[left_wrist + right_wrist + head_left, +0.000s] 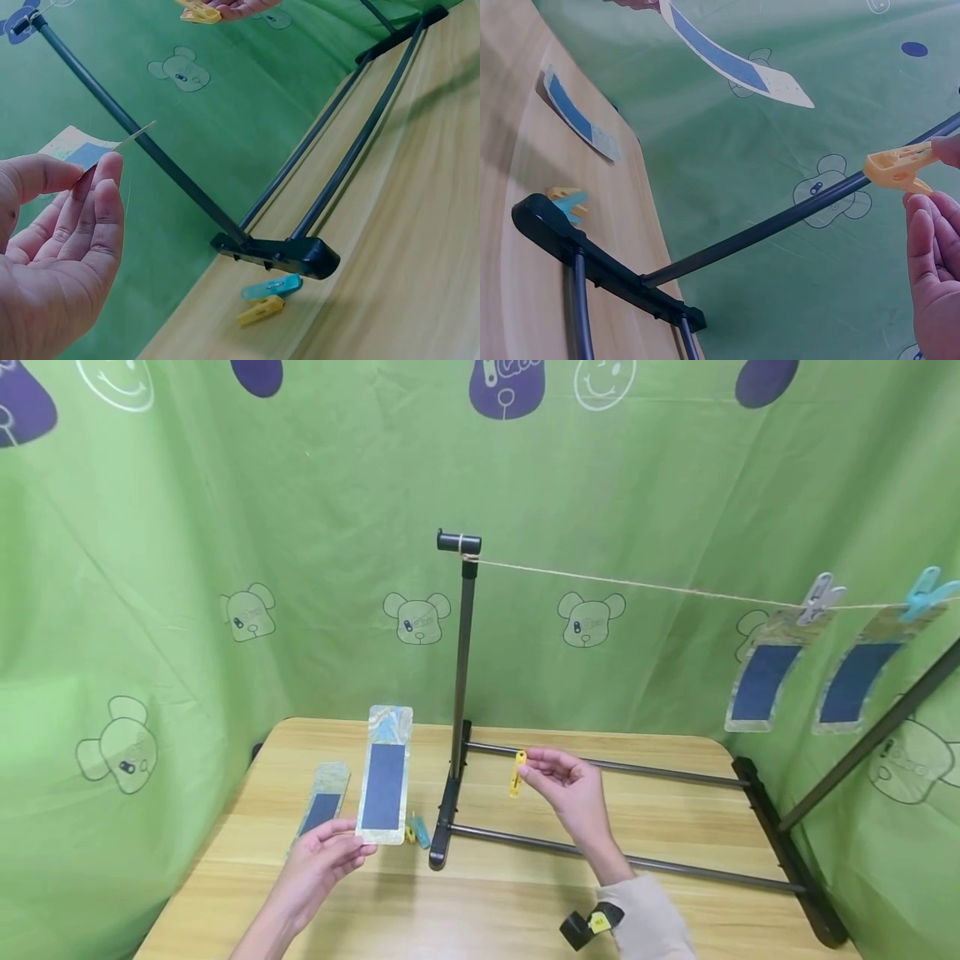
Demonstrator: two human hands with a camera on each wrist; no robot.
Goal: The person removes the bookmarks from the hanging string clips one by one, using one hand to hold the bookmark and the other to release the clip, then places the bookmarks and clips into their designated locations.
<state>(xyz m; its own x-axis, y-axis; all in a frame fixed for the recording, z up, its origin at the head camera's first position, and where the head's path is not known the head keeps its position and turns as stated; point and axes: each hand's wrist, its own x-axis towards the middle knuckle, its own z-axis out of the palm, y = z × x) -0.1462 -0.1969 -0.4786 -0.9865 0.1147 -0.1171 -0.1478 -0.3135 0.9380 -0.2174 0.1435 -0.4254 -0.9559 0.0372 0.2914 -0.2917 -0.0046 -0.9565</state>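
My left hand (318, 868) pinches the bottom edge of a paper strip (383, 789), a bookmark-like card with a dark blue panel and a marbled border. The strip stands upright above the table and bends in the right wrist view. My right hand (573, 793) holds a yellow clothespin (517, 774) between thumb and fingers, over the rack's base. In the right wrist view, the thumb and fingers are at the handle ends of this clothespin (900, 165). A second strip (324, 806) lies on the table behind the left hand.
A black rack (465, 677) carries a string (600, 578) from its left post. At right, a white clothespin (819, 599) and a blue clothespin (926, 593) hold two strips on it. A teal clothespin (271, 287) and a yellow clothespin (260, 310) lie beside the rack's foot.
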